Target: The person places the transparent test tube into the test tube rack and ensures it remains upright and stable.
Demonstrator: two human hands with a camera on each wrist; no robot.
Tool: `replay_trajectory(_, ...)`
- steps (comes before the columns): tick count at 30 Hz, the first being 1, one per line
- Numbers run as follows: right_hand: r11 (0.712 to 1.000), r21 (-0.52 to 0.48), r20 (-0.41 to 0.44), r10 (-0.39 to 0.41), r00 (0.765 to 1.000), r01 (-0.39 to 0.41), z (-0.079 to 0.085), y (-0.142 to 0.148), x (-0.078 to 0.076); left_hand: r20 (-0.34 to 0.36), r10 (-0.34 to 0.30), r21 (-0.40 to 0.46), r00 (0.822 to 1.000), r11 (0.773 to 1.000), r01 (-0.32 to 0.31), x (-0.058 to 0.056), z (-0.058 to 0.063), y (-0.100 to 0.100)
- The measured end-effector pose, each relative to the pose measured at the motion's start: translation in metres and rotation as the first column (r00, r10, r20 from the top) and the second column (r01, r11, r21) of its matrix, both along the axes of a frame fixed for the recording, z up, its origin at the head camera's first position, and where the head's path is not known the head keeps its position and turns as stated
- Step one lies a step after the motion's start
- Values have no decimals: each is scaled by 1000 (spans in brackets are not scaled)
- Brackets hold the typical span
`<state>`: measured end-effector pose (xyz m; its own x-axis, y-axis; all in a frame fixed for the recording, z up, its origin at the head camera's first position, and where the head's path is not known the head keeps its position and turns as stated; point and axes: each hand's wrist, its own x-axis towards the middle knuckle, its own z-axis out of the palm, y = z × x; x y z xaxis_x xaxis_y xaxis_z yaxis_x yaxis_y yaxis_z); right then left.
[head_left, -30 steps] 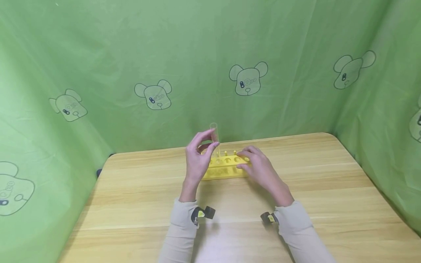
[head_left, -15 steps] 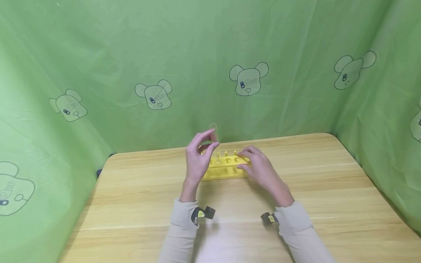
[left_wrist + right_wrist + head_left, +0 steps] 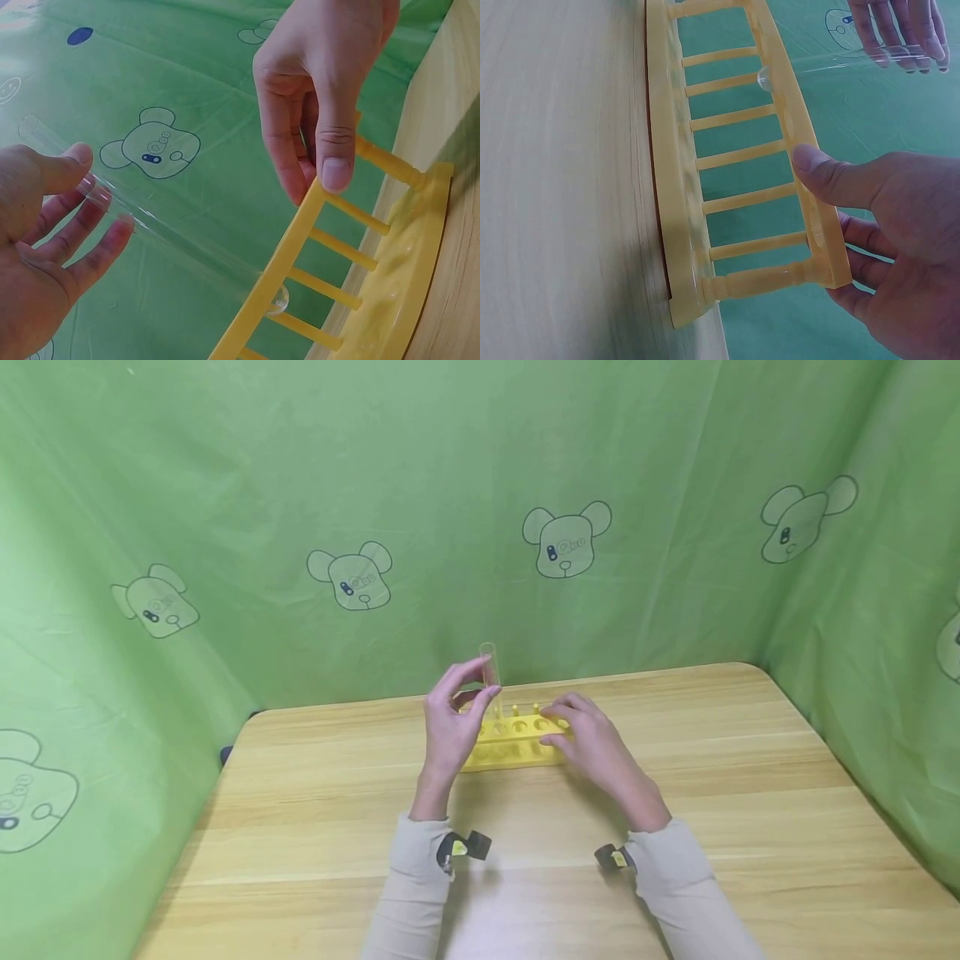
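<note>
A clear test tube (image 3: 489, 667) stands nearly upright, pinched near its upper part between the thumb and fingers of my left hand (image 3: 452, 718). Its rounded bottom (image 3: 278, 301) pokes just below the top bar of a yellow test tube rack (image 3: 517, 752), through one of the holes; the right wrist view shows this too. My right hand (image 3: 600, 747) grips the rack's top bar at the right end, thumb (image 3: 832, 176) on the near side and fingers on the far side. The left end of the rack is partly hidden behind my left hand in the head view.
The rack rests on a wooden table (image 3: 315, 827), close to its back edge. Behind and at both sides hangs a green curtain (image 3: 450, 477) with bear-head drawings. A small black camera (image 3: 478, 845) sits at my left wrist, another camera (image 3: 604, 858) at my right.
Almost nothing differs. The test tube and my left hand sit very slightly lower than half a second ago; my right hand and the rack have stayed in place.
</note>
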<state>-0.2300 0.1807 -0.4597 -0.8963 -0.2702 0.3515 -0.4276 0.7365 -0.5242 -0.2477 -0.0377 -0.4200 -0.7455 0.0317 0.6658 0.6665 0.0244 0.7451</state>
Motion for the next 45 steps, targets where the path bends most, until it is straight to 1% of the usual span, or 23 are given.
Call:
replay_trajectory(10,1000,2,8,-9,1000,9,-1,1,0,17,11,-7,1000,1000,-11,0,-1,0)
replay_trajectory(19,1000,-2,7,-6,1000,6,-1,0,0,29,13,-6,999,1000,-13,-1,-5,0)
replay_trajectory(24,1000,-7,4,0,1000,0,-1,0,0,64,31,-13,997,999,-30,-1,-6,0)
replay_trajectory(27,1000,-8,3,0,1000,0,-1,0,0,73,38,-20,997,999,-36,2,-2,1)
replay_trajectory(34,1000,-2,-7,-8,1000,8,-1,0,1,55,26,-26,998,999,-25,19,19,2)
replay_trajectory(38,1000,-3,-24,-9,1000,9,0,0,1,56,33,-33,998,999,-31,20,19,2)
replay_trajectory(45,1000,-5,-38,-6,999,6,-1,0,1,61,24,-29,998,999,-22,19,18,2)
